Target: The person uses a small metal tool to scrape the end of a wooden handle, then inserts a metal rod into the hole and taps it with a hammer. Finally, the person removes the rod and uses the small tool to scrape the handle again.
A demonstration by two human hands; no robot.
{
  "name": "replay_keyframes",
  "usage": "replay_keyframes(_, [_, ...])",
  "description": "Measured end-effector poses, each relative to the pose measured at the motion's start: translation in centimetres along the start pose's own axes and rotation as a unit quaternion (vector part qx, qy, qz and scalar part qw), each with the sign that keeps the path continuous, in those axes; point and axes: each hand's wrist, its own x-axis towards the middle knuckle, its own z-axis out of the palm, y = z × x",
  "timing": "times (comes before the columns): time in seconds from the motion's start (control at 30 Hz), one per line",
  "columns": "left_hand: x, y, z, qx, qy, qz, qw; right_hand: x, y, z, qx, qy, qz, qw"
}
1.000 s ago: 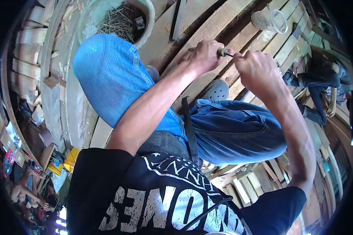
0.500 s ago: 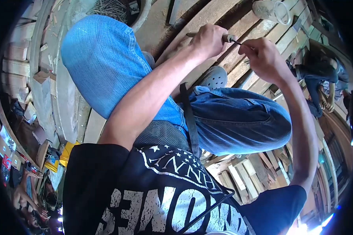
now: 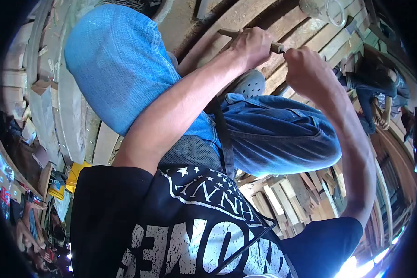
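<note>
My left hand (image 3: 253, 45) is wrapped around a slim wooden stick (image 3: 277, 47), whose tapered pale end sticks out on the far side of the fist. From its right end a short, thin dark metal rod (image 3: 283, 51) shows. My right hand (image 3: 306, 69) is closed at that rod, fingers pinched together, and the rest of the rod is hidden in them. Both hands are held up above the wooden slats, in front of my bent knees. The grey perforated clog (image 3: 250, 84) on my foot lies below my left hand.
A clear plastic tub (image 3: 320, 10) lies on the wooden slats (image 3: 282, 65) at the top right. Another person (image 3: 380, 92) sits at the far right. Wooden pieces (image 3: 287, 199) are stacked behind my right knee. A yellow container (image 3: 77, 176) stands at the left, near more people.
My right hand has come closer to the stick's end, and less of the dark rod shows between the hands. More of the stick shows left of my left fist. The view has shifted slightly.
</note>
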Motion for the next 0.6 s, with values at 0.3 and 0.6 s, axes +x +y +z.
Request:
replay_keyframes(0.3, [0.5,1.6,1.2,0.006,-0.086,-0.084,0.993,-0.9,-0.4,0.5,-0.032,-0.012,0.062,0.997])
replay_keyframes(0.6, [0.7,0.9,-0.1,-0.069,0.013,-0.001,0.998,0.0,0.1,-0.6,0.077,-0.015,0.084,0.993])
